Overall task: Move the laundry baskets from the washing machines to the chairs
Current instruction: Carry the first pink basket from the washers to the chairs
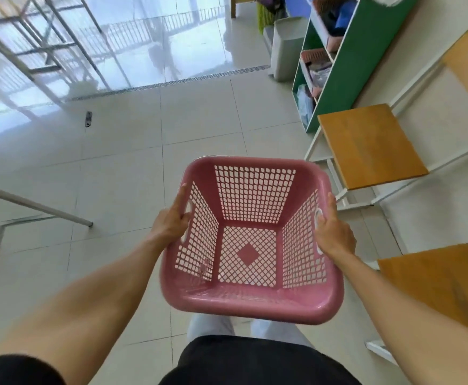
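An empty pink laundry basket (pixel 250 304) with perforated walls hangs in the air in front of my body, above the tiled floor. My left hand (pixel 170 220) grips its left handle slot and my right hand (pixel 334 232) grips its right handle slot. To the right stand two chairs with orange wooden seats and white frames: one farther off (pixel 369 145) and one nearer (pixel 444 284), its seat partly behind my right forearm. No washing machine is in view.
A green shelf unit (pixel 338 79) holding pink baskets and bagged items stands at the back right, with a grey bin (pixel 285 48) beside it. A metal rack's legs (pixel 32 204) cross the left side. A small dark object (pixel 88 118) lies on the floor.
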